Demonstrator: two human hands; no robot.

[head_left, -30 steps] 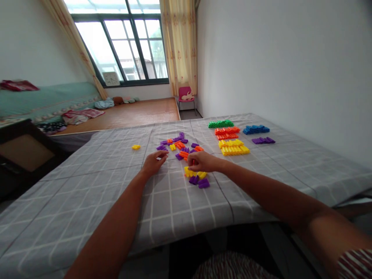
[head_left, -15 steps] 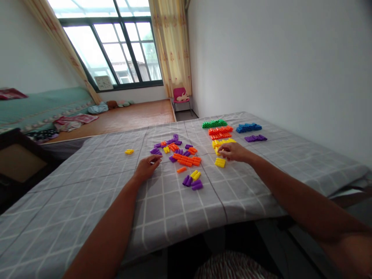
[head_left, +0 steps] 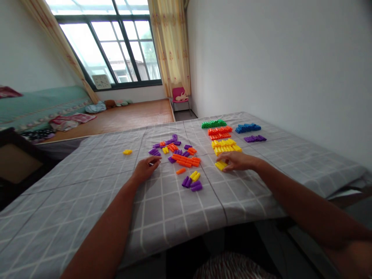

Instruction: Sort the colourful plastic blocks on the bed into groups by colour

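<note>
My right hand rests low over a small group of yellow plastic tubes, its thumb and fingers closed about them. Just behind it lies a larger yellow row of tubes. My left hand lies on the cloth with fingers loosely bent and a gap at the thumb; nothing shows in it. Close to its fingertips are purple tubes. Between the hands sit an orange group of tubes, a single orange tube, a yellow pair and more purple tubes.
Sorted green tubes, red-orange tubes, blue tubes and purple tubes lie at the back right. Another yellow pair is at left. A grey checked cloth covers the table; a white wall stands at right.
My right hand has come down and nearer, from the large yellow row onto the small yellow group. My left hand has hardly moved.
</note>
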